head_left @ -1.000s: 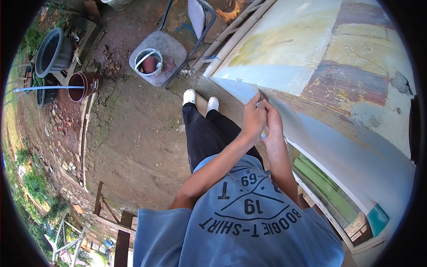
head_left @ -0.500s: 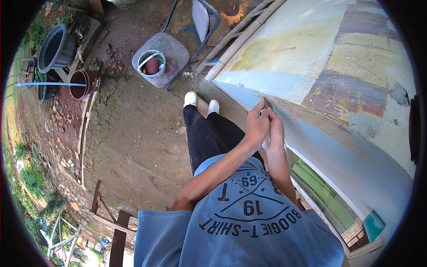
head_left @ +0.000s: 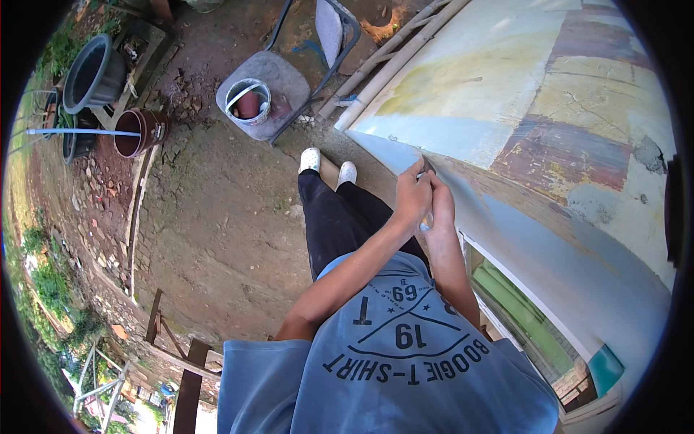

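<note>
My left hand [head_left: 413, 194] and my right hand [head_left: 442, 205] are closed together on a slim hand tool that looks like a scraper [head_left: 425, 225]. Its pale rear end pokes out below my fingers, and a dark, flat part shows at the fingertips against the wall. Most of the tool is hidden by my hands, so I cannot tell its exact shape. The painted wall [head_left: 463, 123] beside my hands has white and yellowish areas and brown patches. Along the edge by my fingertips runs a worn, peeling strip [head_left: 499, 188].
Ahead stands a chair [head_left: 293, 79] with a bucket [head_left: 260, 124] on its seat. Bamboo poles [head_left: 376, 90] lean along the wall. At left are a brown pot [head_left: 155, 130] and a large grey tub [head_left: 108, 76]. A window opening [head_left: 524, 311] lies to my right.
Both hands and the tool have shifted slightly left along the wall edge, with the grip kept. The chair, bucket and pots stay put.
</note>
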Demonstrator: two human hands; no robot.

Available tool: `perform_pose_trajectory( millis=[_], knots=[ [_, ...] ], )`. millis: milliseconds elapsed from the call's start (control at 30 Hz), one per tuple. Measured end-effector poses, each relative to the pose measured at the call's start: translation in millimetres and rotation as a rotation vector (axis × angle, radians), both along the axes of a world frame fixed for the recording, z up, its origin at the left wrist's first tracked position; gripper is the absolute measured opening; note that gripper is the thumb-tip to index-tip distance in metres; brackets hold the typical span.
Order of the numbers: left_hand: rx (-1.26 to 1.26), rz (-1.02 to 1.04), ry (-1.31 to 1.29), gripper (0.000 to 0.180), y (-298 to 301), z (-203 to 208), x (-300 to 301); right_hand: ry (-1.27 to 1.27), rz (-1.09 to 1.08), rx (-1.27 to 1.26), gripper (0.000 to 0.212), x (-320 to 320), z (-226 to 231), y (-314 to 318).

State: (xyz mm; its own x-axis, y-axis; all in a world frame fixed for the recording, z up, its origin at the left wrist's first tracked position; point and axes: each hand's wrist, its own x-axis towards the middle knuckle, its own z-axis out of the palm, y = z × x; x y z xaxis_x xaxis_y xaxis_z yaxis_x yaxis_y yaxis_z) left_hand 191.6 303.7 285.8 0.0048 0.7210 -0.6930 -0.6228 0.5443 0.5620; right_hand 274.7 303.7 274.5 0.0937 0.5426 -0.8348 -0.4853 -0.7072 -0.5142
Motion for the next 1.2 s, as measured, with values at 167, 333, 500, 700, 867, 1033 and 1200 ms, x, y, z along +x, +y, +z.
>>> perform_pose_trajectory(
  millis=[167, 333, 500, 700, 867, 1033, 1200],
  knots=[
    [0.109, 0.014, 0.015, 0.035, -6.5, -23.1, 5.1, -0.012, -0.081, 0.054, 0.028, -27.0, 20.7, 3.2],
    [-0.017, -0.034, -0.101, 0.037, -1.3, -39.7, -5.8, -0.08, 0.001, 0.017, 0.03, -5.5, -45.6, -4.9],
    [0.003, -0.034, 0.011, 0.039, 2.2, -32.8, -9.3, -0.031, 0.021, -0.02, 0.03, -24.9, -5.1, 10.2],
    [0.071, -0.06, 0.112, 0.037, -5.7, -31.3, 1.2, -0.065, -0.057, 0.001, 0.028, -18.7, -16.2, 4.2],
    [-0.026, -0.042, -0.176, 0.043, 4.6, -46.7, -10.6, -0.057, -0.037, -0.028, 0.027, -21.2, -35.9, 4.2],
    [0.034, -0.074, -0.04, 0.039, 2.0, -45.5, -12.9, -0.03, -0.02, 0.009, 0.031, -6.1, -50.5, 3.0],
    [0.014, -0.04, -0.051, 0.035, -8.9, -27.6, -7.7, -0.126, -0.138, 0.029, 0.023, -32.0, -12.7, 3.2]
  ],
)
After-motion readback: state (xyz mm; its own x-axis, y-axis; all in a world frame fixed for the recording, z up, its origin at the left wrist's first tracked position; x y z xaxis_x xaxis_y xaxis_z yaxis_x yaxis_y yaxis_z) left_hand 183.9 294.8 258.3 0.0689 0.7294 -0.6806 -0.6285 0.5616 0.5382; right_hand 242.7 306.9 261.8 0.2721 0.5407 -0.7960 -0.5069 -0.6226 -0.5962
